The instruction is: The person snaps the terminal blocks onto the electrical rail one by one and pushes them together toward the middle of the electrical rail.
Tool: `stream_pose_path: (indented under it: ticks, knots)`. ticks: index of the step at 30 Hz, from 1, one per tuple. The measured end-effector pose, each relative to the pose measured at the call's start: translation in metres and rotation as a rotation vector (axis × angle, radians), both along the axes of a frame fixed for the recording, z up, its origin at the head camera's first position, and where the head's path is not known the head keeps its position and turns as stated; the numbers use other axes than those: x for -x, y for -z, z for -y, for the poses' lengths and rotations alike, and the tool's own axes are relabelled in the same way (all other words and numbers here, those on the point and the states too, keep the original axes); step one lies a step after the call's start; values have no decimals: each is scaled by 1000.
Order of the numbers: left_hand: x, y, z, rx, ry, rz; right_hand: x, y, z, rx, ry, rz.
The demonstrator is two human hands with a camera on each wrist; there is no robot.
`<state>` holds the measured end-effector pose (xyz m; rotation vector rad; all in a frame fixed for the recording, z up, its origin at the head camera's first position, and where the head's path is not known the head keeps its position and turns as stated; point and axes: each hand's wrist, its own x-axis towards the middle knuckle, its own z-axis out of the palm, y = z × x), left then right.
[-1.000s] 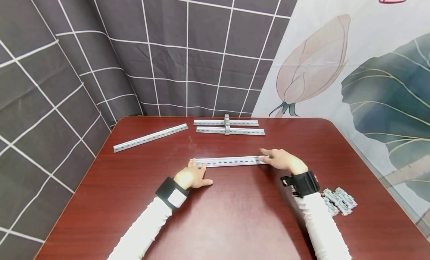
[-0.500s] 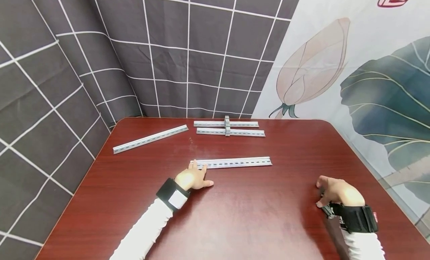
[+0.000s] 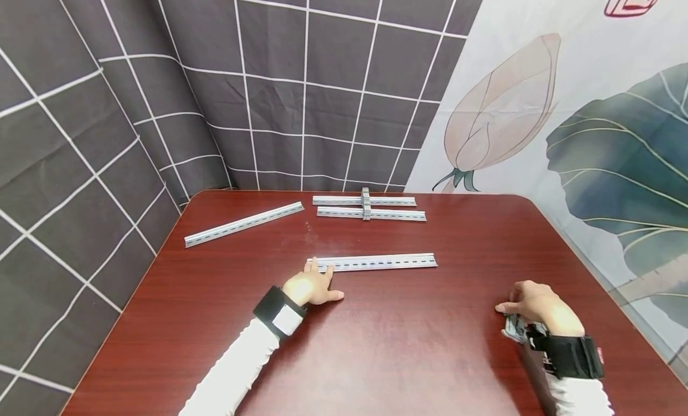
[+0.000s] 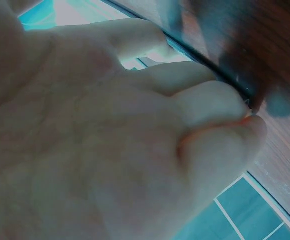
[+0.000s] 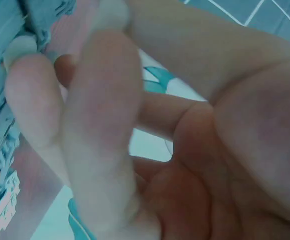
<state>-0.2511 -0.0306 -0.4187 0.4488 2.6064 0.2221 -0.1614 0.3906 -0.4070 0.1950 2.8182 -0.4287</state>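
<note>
In the head view my left hand [image 3: 312, 285] rests with spread fingers on the left end of a slotted metal DIN rail [image 3: 384, 262], its thumb out over the table. The left wrist view shows the palm and fingers [image 4: 209, 107], with the fingertips at a dark edge. At the right my right hand [image 3: 540, 305] is bent over grey terminal blocks [image 3: 514, 327], which it partly hides. In the right wrist view a bent finger [image 5: 35, 97] has its tip against the blocks [image 5: 0, 150], while the thumb and another finger come close together with no block visible between them.
Two short DIN rails [image 3: 398, 215] lie parallel at the back, bridged by a grey block [image 3: 366, 204]. Another DIN rail [image 3: 244, 224] lies slanted at the back left. All are on a red-brown table [image 3: 398, 344], with a grey checked cloth [image 3: 274, 105] behind.
My right hand has left the right end of the rail and moved right and toward me, to the grey terminal blocks. The left hand has stayed on the rail.
</note>
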Motion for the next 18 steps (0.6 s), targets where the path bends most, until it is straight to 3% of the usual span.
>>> stream_pose_path:
  ticks: [8,18]
  knots:
    - [0,1,-1,-5,-7,-18,-11,0,0,59,-39,60]
    - [-1,-1,0,-5,3,-13,-16,5,-1,37,-39,-39]
